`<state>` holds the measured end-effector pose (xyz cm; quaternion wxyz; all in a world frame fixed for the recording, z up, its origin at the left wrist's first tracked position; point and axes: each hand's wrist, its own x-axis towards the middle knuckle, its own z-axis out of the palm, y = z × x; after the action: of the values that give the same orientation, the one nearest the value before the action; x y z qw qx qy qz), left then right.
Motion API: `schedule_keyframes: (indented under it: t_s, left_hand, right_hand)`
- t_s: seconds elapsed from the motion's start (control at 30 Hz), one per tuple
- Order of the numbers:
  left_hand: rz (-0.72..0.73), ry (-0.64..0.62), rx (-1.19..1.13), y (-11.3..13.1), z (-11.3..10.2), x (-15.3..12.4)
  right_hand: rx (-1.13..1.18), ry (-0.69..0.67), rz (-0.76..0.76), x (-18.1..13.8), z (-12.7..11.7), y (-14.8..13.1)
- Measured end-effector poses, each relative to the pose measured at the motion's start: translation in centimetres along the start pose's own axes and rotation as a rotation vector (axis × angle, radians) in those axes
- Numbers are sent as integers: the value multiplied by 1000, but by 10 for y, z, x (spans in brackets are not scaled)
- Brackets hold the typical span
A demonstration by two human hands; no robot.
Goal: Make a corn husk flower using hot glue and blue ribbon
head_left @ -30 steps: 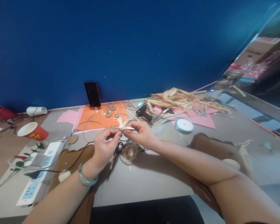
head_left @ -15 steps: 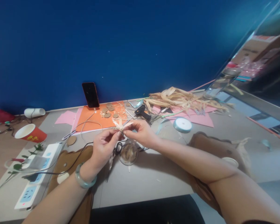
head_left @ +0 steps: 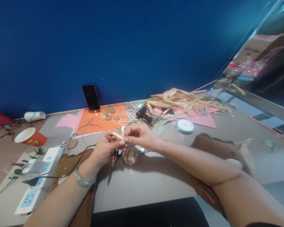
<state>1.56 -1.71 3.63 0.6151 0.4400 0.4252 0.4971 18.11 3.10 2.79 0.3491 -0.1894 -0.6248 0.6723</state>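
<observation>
The person's hands meet just beyond the clear round dish point(head_left: 137, 163), around a pale husk piece point(head_left: 118, 135) with splayed tips. The left hand point(head_left: 106, 145) pinches its base between thumb and fingers, hiding that end; the right hand point(head_left: 142, 137) has its thumb and fingertips at the same spot — whether they grip or merely touch cannot be told. The dish's far rim is obscured below the hands, and its pale contents are hard to make out. Left of the dish, the scissors point(head_left: 110, 172) point toward the person, their handles partly covered by the left hand. Grey table point(head_left: 146, 186) stretches from the dish to the near edge, where a dark shape is cut off by the frame. Beyond the dish lie the glue gun point(head_left: 144, 115) and an orange sheet point(head_left: 87, 118) — behind them the blue panel point(head_left: 132, 47) bounds the far side. Right of the dish sits a ribbon spool point(head_left: 184, 126).
</observation>
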Motion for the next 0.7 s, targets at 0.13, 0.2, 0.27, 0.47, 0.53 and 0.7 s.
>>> schedule_keyframes:
  t_s: [0.13, 0.2, 0.27, 0.47, 0.53, 0.7]
  left_hand:
    - [57, 18, -14, 0, 0, 1]
    - [90, 21, -11, -2, -2, 2]
    - [91, 20, 16, -3, -4, 2]
    - [131, 96, 123, -5, -7, 1]
    - [171, 124, 146, -5, -6, 0]
    - [161, 164, 155, -3, -4, 0]
  right_hand:
    - [7, 40, 21, 0, 1, 0]
    - [-31, 90, 20, 0, 3, -3]
    - [-95, 142, 12, 0, 4, -7]
    - [-232, 242, 4, 0, 6, -11]
    - [-261, 246, -3, 0, 6, -10]
    - [-355, 234, -13, -1, 7, -12]
